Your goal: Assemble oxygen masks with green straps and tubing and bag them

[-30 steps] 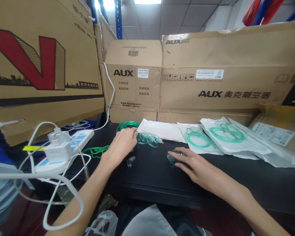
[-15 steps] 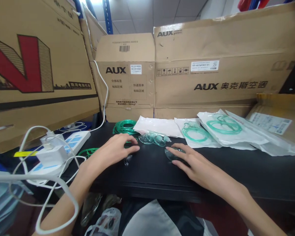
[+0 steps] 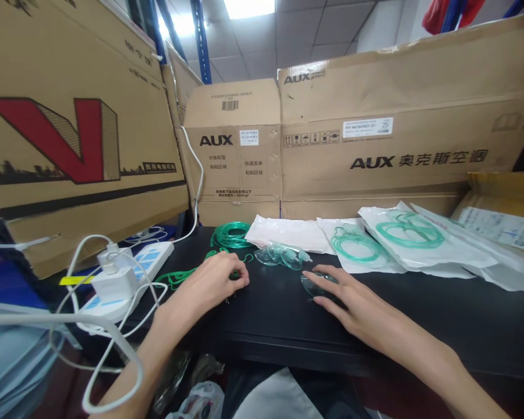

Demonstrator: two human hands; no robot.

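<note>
My left hand [image 3: 220, 276] is over the black table [image 3: 271, 314], thumb and fingertips drawn together. Small shiny bits show beneath its fingertips; what the pinch holds is too small to name. Green cords [image 3: 179, 278] lie beside and partly behind this hand. My right hand [image 3: 340, 291] rests with spread fingers on a clear greenish mask [image 3: 310, 285], partly covering it. Between and beyond the hands lie several clear masks [image 3: 282, 256] in a row. A coil of green tubing [image 3: 231, 234] sits behind my left hand.
White pouches with pale green tubing [image 3: 353, 244] lie at the back right. A white power strip [image 3: 152, 262] with chargers and looping white cables [image 3: 135, 355] is at the left. Cardboard boxes [image 3: 375, 174] stand along the back. Another person's clothed leg [image 3: 17, 361] shows lower left.
The view has tilted up and shifted left. My left fingers have closed together over the small shiny bits on the table. My right hand is still on the mask.
</note>
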